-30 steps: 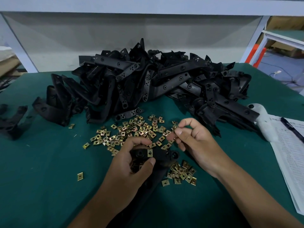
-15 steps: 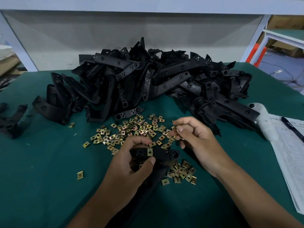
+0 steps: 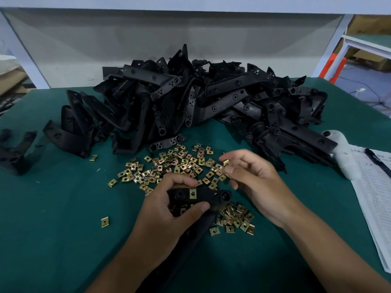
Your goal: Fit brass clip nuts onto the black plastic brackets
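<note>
Right hand [image 3: 251, 178] has come up off the loose nuts since half a second ago and opened out a bit; it now pinches one brass clip nut [image 3: 226, 162] between thumb and forefinger, other fingers loosely curled. Left hand [image 3: 169, 208] hasn't shifted: it grips the black bracket [image 3: 203, 195], fingers over the top edge, thumb underneath.

Key relation: the pinched nut sits just beyond and to the right of the bracket's head, clear of it, not touching. Bracket's head runs roughly left–right in front of the person; the rest of its body trails back toward them under the left wrist. Right hand is the nearer one to the open right end, where a round boss [image 3: 225, 195] shows.

Bracket already carries one fitted nut [image 3: 192, 193] mid-head, just right of another round boss. My guess: next nut goes on the right end, slid on from that side.

Loose nuts [image 3: 175, 163] scatter on the green tabletop [image 3: 53, 208] beyond the bracket, with a smaller cluster just right of it. Big bracket pile [image 3: 190, 102] lies further beyond.
</note>
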Action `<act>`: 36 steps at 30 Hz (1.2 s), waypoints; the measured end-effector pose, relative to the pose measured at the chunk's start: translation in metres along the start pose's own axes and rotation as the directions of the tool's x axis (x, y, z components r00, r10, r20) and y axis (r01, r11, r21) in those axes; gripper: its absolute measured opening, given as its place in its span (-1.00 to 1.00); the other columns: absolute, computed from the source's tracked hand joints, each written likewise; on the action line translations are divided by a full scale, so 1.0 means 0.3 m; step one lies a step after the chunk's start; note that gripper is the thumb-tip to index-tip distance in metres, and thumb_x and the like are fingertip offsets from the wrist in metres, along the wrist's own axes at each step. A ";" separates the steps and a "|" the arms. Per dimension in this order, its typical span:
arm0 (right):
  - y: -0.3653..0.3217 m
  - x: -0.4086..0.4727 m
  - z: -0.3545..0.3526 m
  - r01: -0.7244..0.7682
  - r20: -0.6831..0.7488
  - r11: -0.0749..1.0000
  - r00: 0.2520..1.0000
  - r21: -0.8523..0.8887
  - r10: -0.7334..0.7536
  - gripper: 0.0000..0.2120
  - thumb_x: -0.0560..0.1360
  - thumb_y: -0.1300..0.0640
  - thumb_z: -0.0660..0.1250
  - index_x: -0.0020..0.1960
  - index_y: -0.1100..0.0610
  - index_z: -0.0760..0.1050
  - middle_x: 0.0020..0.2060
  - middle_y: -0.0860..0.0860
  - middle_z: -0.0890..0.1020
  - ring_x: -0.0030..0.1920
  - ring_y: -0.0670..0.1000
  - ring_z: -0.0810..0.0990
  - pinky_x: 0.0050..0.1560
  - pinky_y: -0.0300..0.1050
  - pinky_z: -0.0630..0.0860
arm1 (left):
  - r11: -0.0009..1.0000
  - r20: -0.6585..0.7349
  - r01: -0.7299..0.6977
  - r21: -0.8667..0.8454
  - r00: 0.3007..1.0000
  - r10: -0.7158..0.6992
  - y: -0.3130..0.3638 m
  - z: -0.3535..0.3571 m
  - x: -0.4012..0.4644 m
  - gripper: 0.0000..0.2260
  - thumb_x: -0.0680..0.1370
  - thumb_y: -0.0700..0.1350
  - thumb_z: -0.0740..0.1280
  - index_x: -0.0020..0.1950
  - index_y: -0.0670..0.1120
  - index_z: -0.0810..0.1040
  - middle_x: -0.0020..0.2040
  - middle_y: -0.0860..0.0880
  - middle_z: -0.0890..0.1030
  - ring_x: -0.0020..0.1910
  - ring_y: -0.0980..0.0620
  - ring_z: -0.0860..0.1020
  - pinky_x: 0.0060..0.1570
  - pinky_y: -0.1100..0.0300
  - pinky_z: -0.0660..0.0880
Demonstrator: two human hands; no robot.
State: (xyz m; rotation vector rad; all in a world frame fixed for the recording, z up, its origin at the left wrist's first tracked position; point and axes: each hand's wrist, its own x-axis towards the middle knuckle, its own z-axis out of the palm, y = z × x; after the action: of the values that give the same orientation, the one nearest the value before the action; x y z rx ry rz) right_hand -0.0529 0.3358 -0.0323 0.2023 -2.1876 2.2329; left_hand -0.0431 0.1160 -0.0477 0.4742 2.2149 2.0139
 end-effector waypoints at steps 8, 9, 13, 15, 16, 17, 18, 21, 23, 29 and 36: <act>-0.016 -0.014 0.010 -0.035 0.073 0.995 0.996 -0.092 0.042 -0.91 0.53 0.00 0.39 0.02 -0.10 0.63 -0.04 0.04 0.75 -0.11 -0.10 0.63 -0.22 -0.15 0.41 | 1.000 -0.027 -0.011 0.011 1.000 0.011 -0.007 0.003 0.004 -0.67 0.31 0.14 0.59 -0.02 0.19 0.56 -0.10 0.08 0.69 -0.18 0.07 0.68 -0.20 0.11 0.66; -0.015 -0.014 0.010 -0.042 0.084 0.995 0.995 -0.094 0.050 -0.92 0.52 -0.01 0.40 0.02 -0.09 0.62 -0.05 0.04 0.75 -0.13 -0.10 0.62 -0.24 -0.20 0.41 | 1.000 -0.032 -0.018 0.017 0.999 0.019 -0.007 0.003 0.005 -0.67 0.29 0.15 0.56 -0.02 0.19 0.56 -0.11 0.09 0.69 -0.19 0.08 0.67 -0.20 0.14 0.66; -0.010 -0.019 0.016 -0.052 0.112 0.998 0.992 -0.042 0.057 -0.90 0.53 0.09 0.42 -0.01 0.10 0.60 -0.20 -0.02 0.74 -0.26 -0.21 0.62 -0.26 -0.43 0.45 | 0.999 -0.045 -0.036 0.031 0.998 0.038 -0.009 0.002 0.005 -0.68 0.28 0.16 0.55 -0.04 0.21 0.56 -0.11 0.10 0.68 -0.21 0.12 0.66 -0.25 0.24 0.62; -0.011 -0.022 0.018 -0.058 0.119 0.998 0.991 -0.035 0.062 -0.90 0.51 0.11 0.41 -0.03 0.14 0.58 -0.28 -0.07 0.72 -0.30 -0.22 0.61 -0.27 -0.45 0.45 | 0.999 -0.048 -0.032 0.027 0.998 0.033 -0.011 0.003 0.005 -0.68 0.28 0.16 0.55 -0.04 0.20 0.56 -0.10 0.10 0.69 -0.20 0.09 0.67 -0.23 0.17 0.64; -0.012 -0.022 0.020 -0.061 0.121 0.998 0.991 -0.035 0.064 -0.90 0.51 0.11 0.41 -0.04 0.14 0.58 -0.30 -0.08 0.71 -0.32 -0.23 0.60 -0.27 -0.45 0.45 | 0.999 -0.050 -0.033 0.029 0.998 0.034 -0.013 0.003 0.005 -0.67 0.28 0.16 0.55 -0.03 0.19 0.56 -0.10 0.09 0.69 -0.19 0.08 0.67 -0.21 0.14 0.66; -0.012 -0.022 0.020 -0.063 0.121 0.997 0.990 -0.035 0.067 -0.91 0.50 0.10 0.41 -0.06 0.13 0.59 -0.32 -0.09 0.70 -0.33 -0.23 0.58 -0.28 -0.43 0.44 | 0.999 -0.052 -0.035 0.034 0.998 0.037 -0.015 0.003 0.005 -0.67 0.28 0.17 0.55 -0.02 0.19 0.56 -0.09 0.09 0.69 -0.18 0.08 0.67 -0.19 0.10 0.67; -0.013 -0.021 0.020 -0.069 0.119 0.997 0.990 -0.034 0.073 -0.92 0.50 0.09 0.41 -0.07 0.10 0.59 -0.32 -0.09 0.69 -0.34 -0.22 0.56 -0.28 -0.41 0.43 | 0.998 -0.054 -0.037 0.040 0.998 0.040 -0.016 0.003 0.005 -0.66 0.29 0.17 0.55 -0.01 0.19 0.56 -0.09 0.09 0.69 -0.17 0.07 0.67 -0.17 0.06 0.67; -0.014 -0.021 0.020 -0.083 0.119 0.996 0.989 -0.019 0.085 -0.93 0.50 0.09 0.41 -0.08 0.08 0.60 -0.32 -0.09 0.69 -0.34 -0.22 0.56 -0.28 -0.41 0.43 | 0.997 -0.062 -0.053 0.050 0.996 0.056 -0.020 0.003 0.007 -0.66 0.30 0.17 0.55 -0.01 0.18 0.56 -0.09 0.09 0.69 -0.17 0.06 0.67 -0.16 0.05 0.67; -0.015 -0.020 0.022 -0.087 0.125 0.996 0.988 -0.027 0.089 -0.95 0.50 0.09 0.41 -0.10 0.06 0.61 -0.32 -0.09 0.69 -0.34 -0.21 0.56 -0.28 -0.41 0.43 | 0.997 -0.066 -0.061 0.048 0.996 0.064 -0.021 0.002 0.008 -0.66 0.30 0.17 0.55 -0.01 0.18 0.56 -0.10 0.09 0.68 -0.18 0.08 0.66 -0.18 0.14 0.65; -0.011 -0.019 0.016 -0.068 0.134 0.996 0.988 -0.062 0.076 -0.92 0.52 0.04 0.39 -0.10 0.00 0.66 -0.34 -0.14 0.63 -0.35 -0.13 0.42 -0.31 -0.25 0.33 | 0.996 -0.077 -0.060 0.062 0.995 0.064 -0.021 0.002 0.005 -0.68 0.29 0.18 0.55 -0.03 0.22 0.56 -0.10 0.13 0.69 -0.19 0.14 0.66 -0.21 0.23 0.63; -0.003 -0.020 0.029 -0.039 0.123 0.998 0.991 -0.051 0.045 -0.91 0.53 0.07 0.39 -0.05 0.02 0.67 -0.36 -0.13 0.63 -0.33 -0.11 0.45 -0.30 -0.24 0.35 | 0.994 -0.094 -0.059 0.095 0.993 0.068 -0.016 -0.002 0.004 -0.68 0.31 0.20 0.52 0.00 0.21 0.55 -0.10 0.14 0.68 -0.20 0.12 0.67 -0.24 0.18 0.65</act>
State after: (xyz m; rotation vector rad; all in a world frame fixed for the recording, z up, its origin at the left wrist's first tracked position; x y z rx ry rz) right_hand -0.0462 0.3277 -0.0319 0.3051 -2.3256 2.2441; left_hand -0.0451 0.1153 -0.0520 0.4717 2.3879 2.0128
